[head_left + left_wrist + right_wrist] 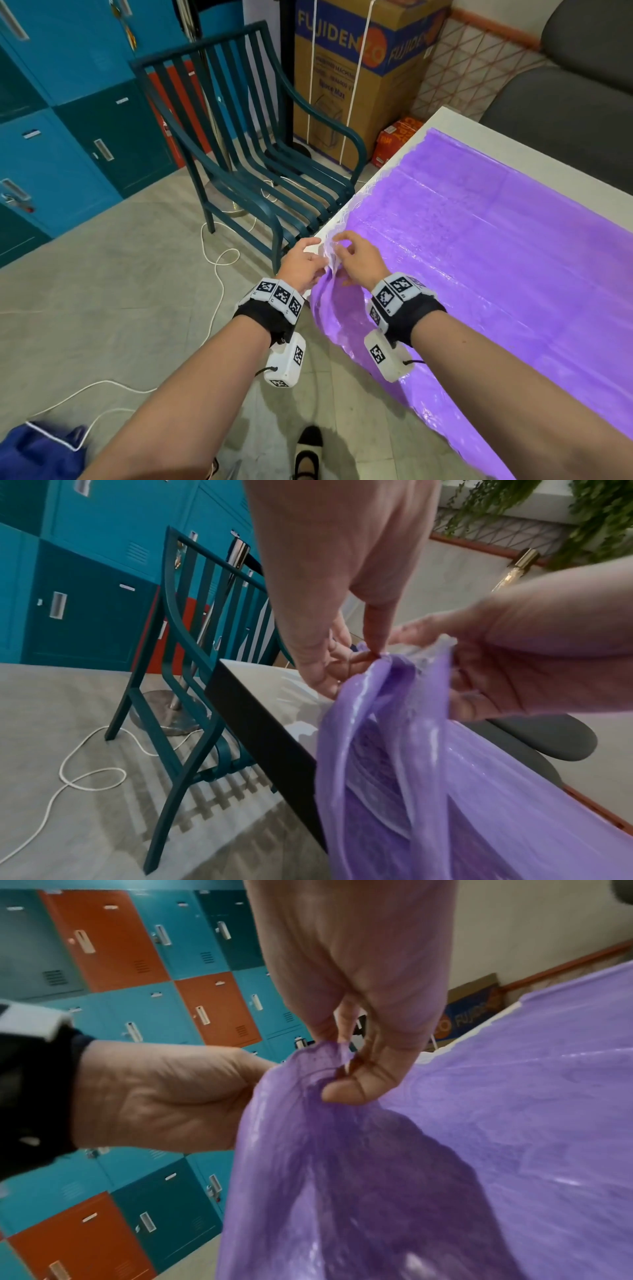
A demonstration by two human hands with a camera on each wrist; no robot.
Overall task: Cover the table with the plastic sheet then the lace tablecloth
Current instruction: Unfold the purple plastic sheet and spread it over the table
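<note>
A purple plastic sheet (pixel 479 257) with a clear scalloped edge lies over most of the white table (pixel 442 118), and its near side hangs off the front edge. Both hands meet at the table's near left corner. My left hand (pixel 317 255) pinches the bunched corner of the sheet (pixel 411 777) between thumb and fingers (pixel 359 656). My right hand (pixel 342 253) pinches the same corner right beside it, thumb pressed into the fold (pixel 342 1091). The corner is lifted a little above the tabletop (pixel 274 680), which shows bare white under it.
A teal metal chair (pixel 257 164) stands close to the table's left side. Behind it are a cardboard box (pixel 346 68) and blue lockers (pixel 51 120). A white cable (pixel 215 274) loops over the floor. A grey sofa (pixel 565 102) is beyond the table. Blue cloth (pixel 37 452) lies bottom left.
</note>
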